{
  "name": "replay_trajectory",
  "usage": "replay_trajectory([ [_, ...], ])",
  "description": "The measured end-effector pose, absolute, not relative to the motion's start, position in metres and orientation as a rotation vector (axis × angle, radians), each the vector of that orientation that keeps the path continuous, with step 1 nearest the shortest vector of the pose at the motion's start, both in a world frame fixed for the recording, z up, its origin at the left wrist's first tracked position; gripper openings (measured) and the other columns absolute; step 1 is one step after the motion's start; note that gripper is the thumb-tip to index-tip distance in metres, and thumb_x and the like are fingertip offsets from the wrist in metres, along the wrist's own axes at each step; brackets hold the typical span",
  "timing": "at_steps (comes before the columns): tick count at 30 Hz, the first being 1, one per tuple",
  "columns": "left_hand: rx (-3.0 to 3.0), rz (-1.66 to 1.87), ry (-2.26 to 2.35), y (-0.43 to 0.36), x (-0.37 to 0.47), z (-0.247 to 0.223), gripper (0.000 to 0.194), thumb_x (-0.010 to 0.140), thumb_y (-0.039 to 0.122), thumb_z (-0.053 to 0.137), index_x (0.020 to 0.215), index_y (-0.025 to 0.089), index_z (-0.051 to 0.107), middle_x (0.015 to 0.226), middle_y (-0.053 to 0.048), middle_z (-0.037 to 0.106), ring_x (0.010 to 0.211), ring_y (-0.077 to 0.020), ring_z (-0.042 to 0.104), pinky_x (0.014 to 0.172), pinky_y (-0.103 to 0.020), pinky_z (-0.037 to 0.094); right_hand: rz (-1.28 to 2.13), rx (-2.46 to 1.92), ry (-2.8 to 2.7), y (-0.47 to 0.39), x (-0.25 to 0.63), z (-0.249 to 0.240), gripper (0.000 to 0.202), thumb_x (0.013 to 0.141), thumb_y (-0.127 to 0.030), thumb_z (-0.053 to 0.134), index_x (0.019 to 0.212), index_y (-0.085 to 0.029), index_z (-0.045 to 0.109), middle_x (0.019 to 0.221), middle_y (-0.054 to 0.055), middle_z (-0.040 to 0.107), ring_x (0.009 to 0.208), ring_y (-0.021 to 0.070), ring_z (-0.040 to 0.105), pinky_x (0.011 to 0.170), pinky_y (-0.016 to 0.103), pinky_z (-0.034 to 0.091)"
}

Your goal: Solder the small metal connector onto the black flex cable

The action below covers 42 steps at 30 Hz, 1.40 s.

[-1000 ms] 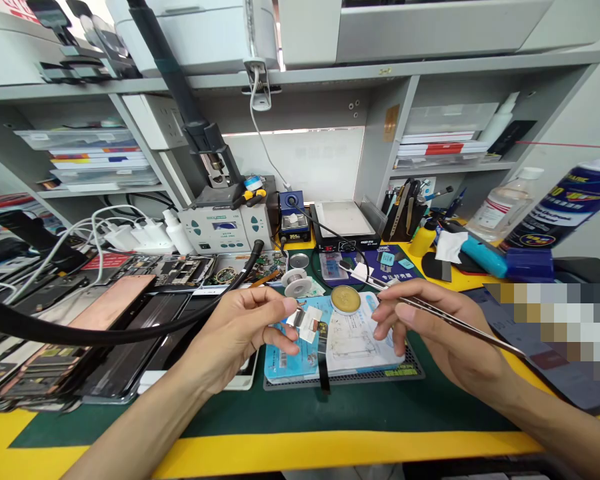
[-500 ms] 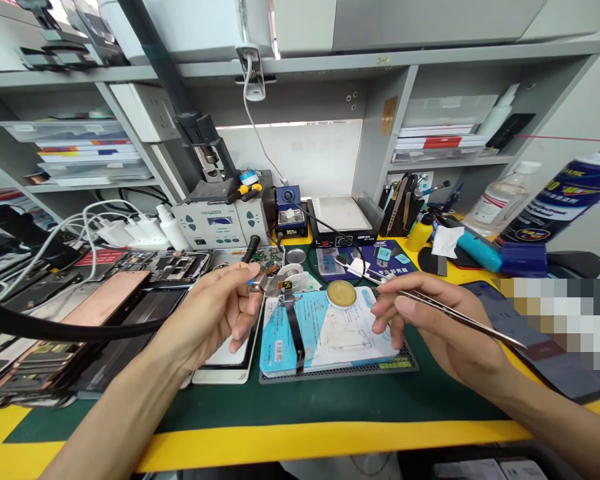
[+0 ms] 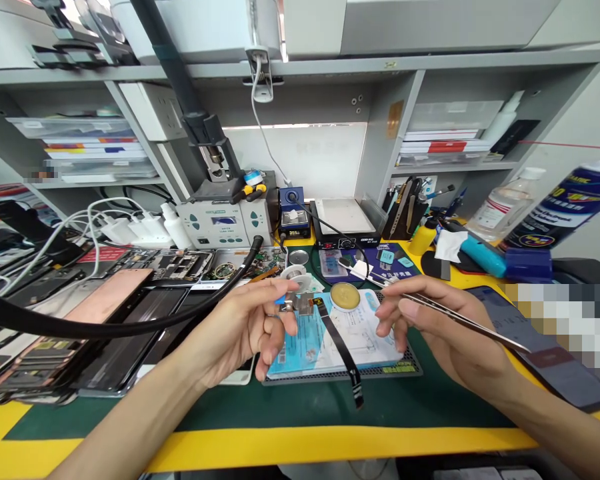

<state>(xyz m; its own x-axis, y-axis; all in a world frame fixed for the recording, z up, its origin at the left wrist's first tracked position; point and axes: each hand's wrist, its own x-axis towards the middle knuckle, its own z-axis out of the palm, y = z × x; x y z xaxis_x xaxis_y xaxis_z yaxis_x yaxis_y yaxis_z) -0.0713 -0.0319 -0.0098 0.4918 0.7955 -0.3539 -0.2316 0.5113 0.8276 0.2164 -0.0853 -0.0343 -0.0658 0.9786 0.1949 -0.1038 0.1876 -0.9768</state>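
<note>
My left hand (image 3: 250, 327) pinches a small metal part (image 3: 303, 303) between thumb and index finger, its other fingers curled loosely. From this part a black flex cable (image 3: 341, 343) hangs down towards me at a slant, its free end past the front edge of a blue-and-white box (image 3: 300, 350). My right hand (image 3: 445, 327) is closed around slim metal tweezers (image 3: 460, 319), which lie between thumb and index finger. The tweezers stay apart from the cable. On the box stands a round tin of yellowish paste (image 3: 345, 297), between the two hands.
Opened phones (image 3: 125, 293) and parts lie on the left, with a thick black hose (image 3: 150, 333) arching over them. Behind stand a grey control unit (image 3: 220, 223) and a hot plate (image 3: 345, 217). A bottle (image 3: 505, 203) and a spray can (image 3: 565, 203) are at right.
My left hand has moved to the right and slightly nearer, carrying the metal part. The cable has swung right, its end now in front of the box. My right hand has barely moved.
</note>
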Motion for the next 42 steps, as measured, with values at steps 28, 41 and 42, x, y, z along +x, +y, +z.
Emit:
replay_trajectory([
  [28,0.657,0.773,0.722,-0.031,-0.074,-0.012,0.008,0.099,0.019,0.060,0.107,0.019,0.059,0.061,-0.001,0.067,0.035,-0.0132,0.056,0.028,-0.021,0.051,1.139,-0.989,-1.253,-0.084,0.209,-0.032,0.013,0.090,-0.036,0.083,0.097,-0.026,0.087,0.083,0.012,0.080,0.067,0.0262,0.077,0.048,0.027,0.057],
  [41,0.533,0.946,0.467,-0.034,-0.082,0.004,0.034,0.109,0.018,0.029,0.107,0.017,0.064,0.058,0.002,0.058,0.027,-0.0101,0.046,0.024,-0.017,0.043,1.156,-0.985,-1.261,-0.083,0.212,-0.036,0.020,0.090,-0.042,0.084,0.101,-0.025,0.086,0.083,0.011,0.080,0.067,0.0249,0.077,0.049,0.026,0.058],
  [42,0.528,0.956,0.453,-0.035,-0.082,0.004,0.037,0.110,0.017,0.027,0.108,0.017,0.064,0.058,0.002,0.058,0.027,-0.0104,0.046,0.024,-0.017,0.043,1.159,-0.985,-1.260,-0.083,0.212,-0.037,0.020,0.090,-0.042,0.084,0.101,-0.024,0.086,0.084,0.011,0.080,0.068,0.0250,0.077,0.049,0.026,0.058],
])
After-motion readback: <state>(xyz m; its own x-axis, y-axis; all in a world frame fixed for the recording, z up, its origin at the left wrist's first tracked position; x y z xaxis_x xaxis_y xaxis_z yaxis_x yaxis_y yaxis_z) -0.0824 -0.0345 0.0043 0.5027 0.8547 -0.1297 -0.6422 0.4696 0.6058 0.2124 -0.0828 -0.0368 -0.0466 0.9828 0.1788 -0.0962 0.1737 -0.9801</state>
